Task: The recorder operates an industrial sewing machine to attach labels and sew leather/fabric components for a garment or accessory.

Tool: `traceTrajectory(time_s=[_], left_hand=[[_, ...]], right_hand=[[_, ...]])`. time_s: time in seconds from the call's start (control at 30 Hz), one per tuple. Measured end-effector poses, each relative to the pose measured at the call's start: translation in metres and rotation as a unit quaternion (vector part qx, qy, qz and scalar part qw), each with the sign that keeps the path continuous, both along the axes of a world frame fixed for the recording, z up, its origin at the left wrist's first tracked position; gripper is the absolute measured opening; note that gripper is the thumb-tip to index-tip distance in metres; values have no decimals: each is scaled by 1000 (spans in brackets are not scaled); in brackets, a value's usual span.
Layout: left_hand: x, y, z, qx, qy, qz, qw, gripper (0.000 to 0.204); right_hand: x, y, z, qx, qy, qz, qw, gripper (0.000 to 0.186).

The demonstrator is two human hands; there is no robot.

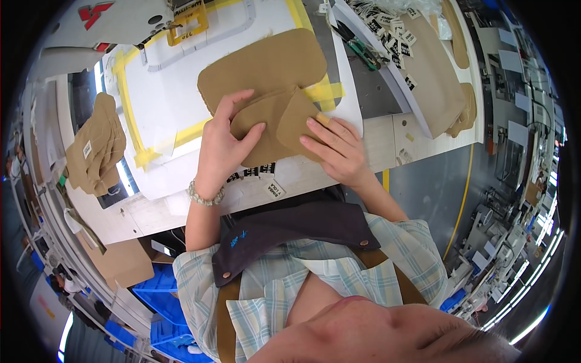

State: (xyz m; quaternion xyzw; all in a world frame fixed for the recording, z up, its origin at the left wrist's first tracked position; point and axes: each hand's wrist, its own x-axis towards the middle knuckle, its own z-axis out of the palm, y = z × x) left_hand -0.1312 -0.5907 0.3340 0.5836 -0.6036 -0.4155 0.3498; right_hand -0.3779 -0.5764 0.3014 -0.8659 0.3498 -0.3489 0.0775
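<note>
Several brown fabric pieces with rounded corners lie in front of me on the white work surface. My left hand (227, 139) grips the left edge of a smaller brown fabric piece (266, 136), its thumb on top and index finger reaching over the larger fabric panel (266, 63). At the right, my right hand (340, 148) holds a fabric flap (296, 121) of the same brown, fingers on top and thumb hidden. A tan band wraps one of its fingers. Beneath the near fabric edge, small black-and-white labels (275, 189) lie by the table edge.
A sewing machine head (109, 30) stands at the far left. Stacked brown fabric pieces (97, 148) lie on the left. A white tray (387, 78) at the right holds more fabric and loose labels (393, 42); green-handled snips (363, 51) rest beside it. Yellow tape (144, 154) borders the white sheet.
</note>
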Motion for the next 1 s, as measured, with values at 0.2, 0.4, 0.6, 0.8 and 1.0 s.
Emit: traceTrajectory(time_s=[0.2,0.4,0.6,0.8,1.0], left_hand=[[0,0,4,16,1,2,1000,50],[3,2,2,18,13,4,1000,43],[9,2,2,15,15,11,1000,39],[14,-22,27,4,-171,-24,985,39],[1,-112,9,-333,-223,-121,908,38]], right_hand=[[0,1,-2,0,0,-10,1000,34],[-2,2,-3,3,8,-25,1000,43],[2,-4,1,-17,21,-32,999,43],[2,-5,0,-5,34,-31,999,43],[5,0,1,15,38,-24,999,48]])
